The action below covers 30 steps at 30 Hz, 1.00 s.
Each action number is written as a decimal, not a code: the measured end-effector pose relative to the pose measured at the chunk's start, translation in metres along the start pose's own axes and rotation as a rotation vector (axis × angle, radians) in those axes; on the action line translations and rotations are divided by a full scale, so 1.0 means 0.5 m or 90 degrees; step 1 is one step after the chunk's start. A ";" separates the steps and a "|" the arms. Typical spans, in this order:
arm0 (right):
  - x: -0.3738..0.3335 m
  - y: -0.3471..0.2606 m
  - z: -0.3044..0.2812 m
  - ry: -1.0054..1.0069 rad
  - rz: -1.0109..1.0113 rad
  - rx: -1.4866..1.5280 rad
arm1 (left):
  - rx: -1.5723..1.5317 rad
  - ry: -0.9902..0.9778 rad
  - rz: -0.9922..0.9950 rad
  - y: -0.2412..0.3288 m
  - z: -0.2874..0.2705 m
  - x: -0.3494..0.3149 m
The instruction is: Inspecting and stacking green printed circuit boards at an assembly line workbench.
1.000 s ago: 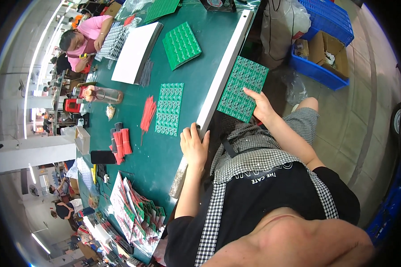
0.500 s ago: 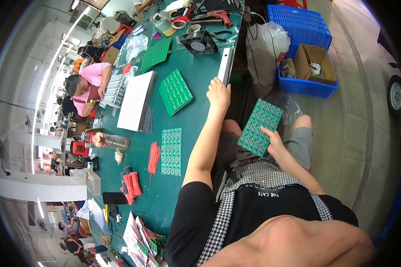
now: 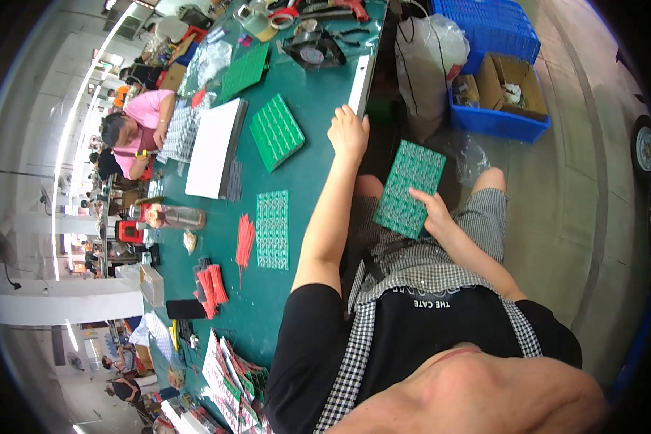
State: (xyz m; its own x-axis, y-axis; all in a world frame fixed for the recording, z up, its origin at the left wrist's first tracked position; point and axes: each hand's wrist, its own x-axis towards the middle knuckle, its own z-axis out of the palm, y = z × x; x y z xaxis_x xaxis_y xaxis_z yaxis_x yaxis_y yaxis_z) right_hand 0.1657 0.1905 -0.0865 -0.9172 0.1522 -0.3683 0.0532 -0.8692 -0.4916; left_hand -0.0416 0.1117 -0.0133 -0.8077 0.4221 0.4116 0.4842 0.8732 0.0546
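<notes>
My right hand (image 3: 435,211) grips a green circuit board panel (image 3: 410,186) by its right edge, thumb on top, holding it above my lap beside the table. My left hand (image 3: 349,134) is closed over the near end of a long white bar (image 3: 362,81) that lies along the table's edge; its fingertips are partly hidden. To the left of my left forearm, another green circuit board panel (image 3: 273,230) lies flat on the green tabletop (image 3: 253,304). Farther up rests a stack of green panels (image 3: 278,132).
Red wire bundles (image 3: 244,241), a white box-like block (image 3: 213,148), a black phone (image 3: 186,309) and a small fan (image 3: 312,50) occupy the table. Across it sits a person in pink (image 3: 146,119). Blue crates (image 3: 499,112) and a plastic bag (image 3: 430,69) stand at the upper right.
The whole view has shifted, so things appear slightly higher. The panel in my right hand has moved a little left toward the table. My left hand stays at the white bar.
</notes>
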 end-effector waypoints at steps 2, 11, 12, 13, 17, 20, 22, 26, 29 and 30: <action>0.006 -0.013 0.025 -0.025 0.006 0.000 | -0.025 -0.012 0.013 -0.012 -0.013 -0.003; 0.005 0.000 0.130 -0.002 0.002 -0.089 | -0.352 -0.142 0.122 -0.129 -0.088 -0.167; 0.003 0.003 0.134 -0.008 -0.007 -0.085 | -0.355 -0.146 0.120 -0.126 -0.089 -0.173; 0.005 0.006 0.134 -0.016 -0.001 -0.083 | -0.348 -0.147 0.109 -0.122 -0.089 -0.174; 0.001 0.003 0.147 -0.009 0.002 -0.097 | -0.347 -0.150 0.095 -0.120 -0.093 -0.179; 0.002 0.003 0.144 0.004 0.015 -0.112 | -0.343 -0.151 0.094 -0.119 -0.093 -0.178; 0.005 0.007 0.137 0.007 0.021 -0.105 | -0.338 -0.153 0.092 -0.117 -0.095 -0.174; 0.004 0.005 0.138 0.002 0.021 -0.108 | -0.327 -0.151 0.096 -0.117 -0.097 -0.174; 0.005 0.002 0.144 -0.007 0.016 -0.102 | -0.325 -0.150 0.097 -0.115 -0.098 -0.175; 0.005 0.001 0.145 -0.013 0.018 -0.097 | -0.326 -0.149 0.096 -0.114 -0.099 -0.174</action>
State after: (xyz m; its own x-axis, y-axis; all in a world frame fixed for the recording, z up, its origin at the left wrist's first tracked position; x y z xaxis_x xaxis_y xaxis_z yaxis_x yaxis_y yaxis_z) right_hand 0.1348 0.1564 -0.0304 -0.9222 0.1172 -0.3685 0.1376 -0.7911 -0.5959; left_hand 0.0179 0.0129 -0.0071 -0.7421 0.6261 0.2394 0.6533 0.5956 0.4675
